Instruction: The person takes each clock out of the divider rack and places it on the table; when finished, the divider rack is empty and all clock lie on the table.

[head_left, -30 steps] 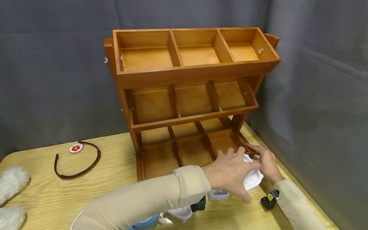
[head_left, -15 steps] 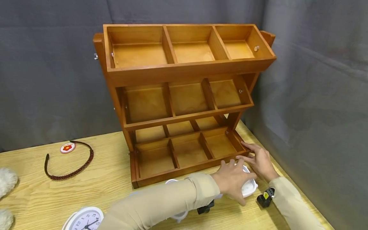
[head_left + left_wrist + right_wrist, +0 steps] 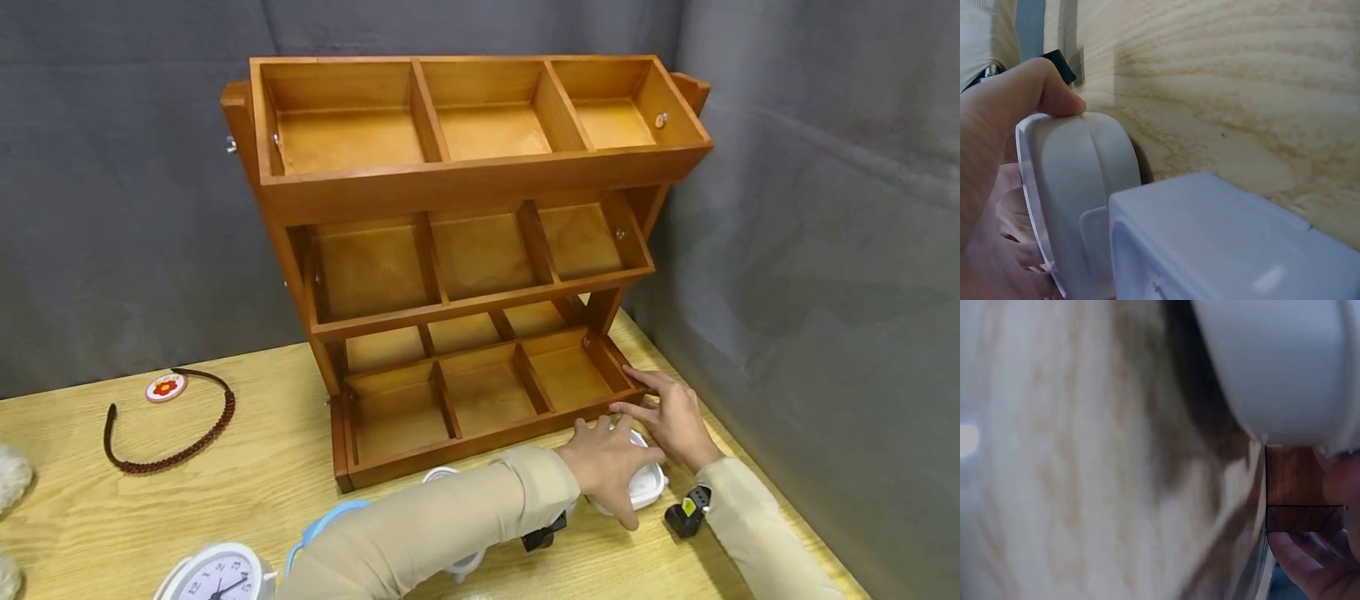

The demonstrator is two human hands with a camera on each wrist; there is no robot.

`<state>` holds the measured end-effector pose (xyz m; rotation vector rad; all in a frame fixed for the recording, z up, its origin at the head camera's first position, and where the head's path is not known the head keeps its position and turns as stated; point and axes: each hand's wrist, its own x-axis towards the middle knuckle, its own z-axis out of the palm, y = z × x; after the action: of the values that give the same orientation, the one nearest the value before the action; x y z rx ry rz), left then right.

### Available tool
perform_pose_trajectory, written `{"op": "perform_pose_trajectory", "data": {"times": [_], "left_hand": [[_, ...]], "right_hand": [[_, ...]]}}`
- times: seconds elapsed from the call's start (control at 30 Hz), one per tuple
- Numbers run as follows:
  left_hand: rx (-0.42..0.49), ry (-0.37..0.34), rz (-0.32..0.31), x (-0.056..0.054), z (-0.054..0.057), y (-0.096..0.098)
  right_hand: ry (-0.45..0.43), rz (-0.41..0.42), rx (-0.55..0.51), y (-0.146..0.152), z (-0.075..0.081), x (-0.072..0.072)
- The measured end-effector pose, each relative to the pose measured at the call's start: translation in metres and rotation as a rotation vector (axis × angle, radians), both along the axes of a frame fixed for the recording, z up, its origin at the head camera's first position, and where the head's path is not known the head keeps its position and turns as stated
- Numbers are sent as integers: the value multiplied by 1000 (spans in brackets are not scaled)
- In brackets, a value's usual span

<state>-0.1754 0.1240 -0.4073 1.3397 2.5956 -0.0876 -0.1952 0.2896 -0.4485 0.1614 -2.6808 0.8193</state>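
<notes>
My left hand holds a white rounded-square alarm clock from above, low at the table in front of the rack's right end. In the left wrist view, the thumb presses one side of that clock and the other fingers lie at its face edge. A pale lilac clock stands close beside it. My right hand grips the lower right corner of the three-tier wooden rack, thumb and fingers on either side of the wood. The right wrist view shows the white clock partly, near that hand.
A round white clock and a blue-rimmed object lie at the front left; my left sleeve partly covers the latter. Further left are a braided headband, a flower badge and white fluffy things. A grey curtain borders the right side.
The white clock, tilted up in my left hand a second ago, is now lower at the table. My right hand stays at the rack's corner. The head view has shifted, bringing the round clock into sight.
</notes>
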Motion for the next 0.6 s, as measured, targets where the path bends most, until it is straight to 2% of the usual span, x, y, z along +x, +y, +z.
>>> {"op": "perform_pose_trajectory", "data": {"times": [0.33, 0.47, 0.6], "left_hand": [[1, -38, 61, -6, 1, -10], [43, -51, 78, -5, 13, -20], [110, -12, 33, 0, 33, -38]], "right_hand": [[-6, 35, 0, -7, -3, -10], [6, 37, 16, -2, -5, -9], [-2, 23, 20, 10, -5, -5]]}}
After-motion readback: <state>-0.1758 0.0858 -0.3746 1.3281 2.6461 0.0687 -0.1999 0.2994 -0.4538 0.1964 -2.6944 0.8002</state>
